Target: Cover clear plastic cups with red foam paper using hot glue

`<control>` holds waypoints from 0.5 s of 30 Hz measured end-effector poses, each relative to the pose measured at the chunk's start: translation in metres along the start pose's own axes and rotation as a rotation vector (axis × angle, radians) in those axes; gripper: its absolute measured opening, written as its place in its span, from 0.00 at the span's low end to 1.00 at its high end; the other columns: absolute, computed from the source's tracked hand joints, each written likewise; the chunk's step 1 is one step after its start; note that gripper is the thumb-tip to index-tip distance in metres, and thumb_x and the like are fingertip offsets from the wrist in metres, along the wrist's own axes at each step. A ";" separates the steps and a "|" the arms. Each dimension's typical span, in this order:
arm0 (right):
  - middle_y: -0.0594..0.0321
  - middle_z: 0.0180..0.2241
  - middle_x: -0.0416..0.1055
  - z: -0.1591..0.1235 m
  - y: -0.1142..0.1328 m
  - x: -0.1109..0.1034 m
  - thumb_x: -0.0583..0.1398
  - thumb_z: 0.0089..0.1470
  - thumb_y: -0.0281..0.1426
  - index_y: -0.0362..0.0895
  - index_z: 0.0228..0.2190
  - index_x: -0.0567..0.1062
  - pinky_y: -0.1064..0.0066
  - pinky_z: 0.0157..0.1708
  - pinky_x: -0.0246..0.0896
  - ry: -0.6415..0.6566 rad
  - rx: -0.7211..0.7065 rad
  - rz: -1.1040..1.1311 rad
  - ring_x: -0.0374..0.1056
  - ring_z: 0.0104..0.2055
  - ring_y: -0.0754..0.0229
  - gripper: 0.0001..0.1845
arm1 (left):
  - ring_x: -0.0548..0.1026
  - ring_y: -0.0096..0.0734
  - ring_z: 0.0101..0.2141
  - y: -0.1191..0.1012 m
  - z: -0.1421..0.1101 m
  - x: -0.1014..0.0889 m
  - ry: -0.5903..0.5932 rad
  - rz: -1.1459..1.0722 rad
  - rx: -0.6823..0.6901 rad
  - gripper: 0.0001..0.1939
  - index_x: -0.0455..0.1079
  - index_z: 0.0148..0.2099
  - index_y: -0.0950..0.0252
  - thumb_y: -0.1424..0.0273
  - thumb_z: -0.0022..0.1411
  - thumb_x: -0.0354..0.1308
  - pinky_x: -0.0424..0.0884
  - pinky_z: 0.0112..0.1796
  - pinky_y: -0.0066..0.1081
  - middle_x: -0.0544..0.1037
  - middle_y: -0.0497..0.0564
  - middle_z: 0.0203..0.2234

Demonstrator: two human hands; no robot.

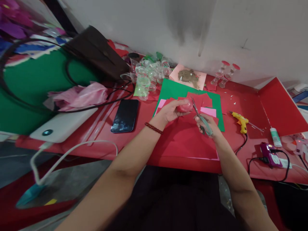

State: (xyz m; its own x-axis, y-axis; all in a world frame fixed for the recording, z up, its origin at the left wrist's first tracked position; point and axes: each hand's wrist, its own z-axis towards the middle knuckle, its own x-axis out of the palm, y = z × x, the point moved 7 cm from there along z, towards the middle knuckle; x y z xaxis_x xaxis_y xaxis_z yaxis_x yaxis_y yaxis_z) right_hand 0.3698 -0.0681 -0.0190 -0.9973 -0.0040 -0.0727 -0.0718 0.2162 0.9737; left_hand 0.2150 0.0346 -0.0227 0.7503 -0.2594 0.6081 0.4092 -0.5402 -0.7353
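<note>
In my left hand is a small clear plastic cup with red paper against it, my fingers wrapped around its side. My right hand grips scissors with pale green handles. Their blades point up and left, close to the cup's right edge; I cannot tell whether they touch it. Beneath both hands lie red paper sheets, with pink paper and a green sheet showing at the edges.
Several clear cups cluster at the back, beside brown grainy material on pink paper. A phone and a white power bank lie left. Rightward are a yellow glue gun, a glue bottle, a purple power strip and joined cups.
</note>
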 end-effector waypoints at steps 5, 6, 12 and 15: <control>0.75 0.18 0.65 -0.002 0.004 0.003 0.76 0.42 0.58 0.47 0.36 0.77 0.74 0.15 0.54 -0.015 0.019 -0.016 0.60 0.16 0.68 0.33 | 0.83 0.33 0.32 -0.001 -0.001 -0.001 -0.025 0.003 -0.028 0.05 0.81 0.39 0.67 0.76 0.59 0.72 0.82 0.35 0.30 0.86 0.53 0.32; 0.75 0.18 0.65 -0.003 0.005 0.003 0.76 0.41 0.58 0.47 0.36 0.77 0.74 0.15 0.53 -0.020 0.025 -0.015 0.59 0.16 0.68 0.33 | 0.83 0.33 0.31 -0.001 -0.001 -0.001 -0.029 0.003 -0.033 0.05 0.81 0.39 0.67 0.75 0.59 0.72 0.81 0.33 0.29 0.86 0.53 0.32; 0.76 0.17 0.64 -0.004 0.008 0.005 0.77 0.38 0.58 0.47 0.35 0.76 0.75 0.14 0.52 -0.035 0.037 -0.007 0.59 0.15 0.69 0.34 | 0.82 0.32 0.30 0.000 0.000 -0.002 -0.069 -0.059 -0.047 0.05 0.80 0.39 0.67 0.75 0.60 0.72 0.81 0.32 0.29 0.84 0.52 0.30; 0.76 0.17 0.64 -0.005 0.009 0.005 0.77 0.38 0.58 0.47 0.34 0.76 0.75 0.14 0.52 -0.043 0.035 -0.014 0.59 0.15 0.69 0.33 | 0.82 0.31 0.31 0.001 0.002 -0.005 -0.077 -0.094 -0.045 0.06 0.79 0.39 0.67 0.73 0.61 0.73 0.80 0.31 0.28 0.84 0.51 0.32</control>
State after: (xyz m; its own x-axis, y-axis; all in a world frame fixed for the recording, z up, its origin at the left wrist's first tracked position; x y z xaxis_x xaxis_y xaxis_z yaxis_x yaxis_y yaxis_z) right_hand 0.3646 -0.0707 -0.0101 -0.9948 0.0344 -0.0962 -0.0846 0.2502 0.9645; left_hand 0.2124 0.0367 -0.0268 0.7483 -0.1442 0.6475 0.4571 -0.5952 -0.6609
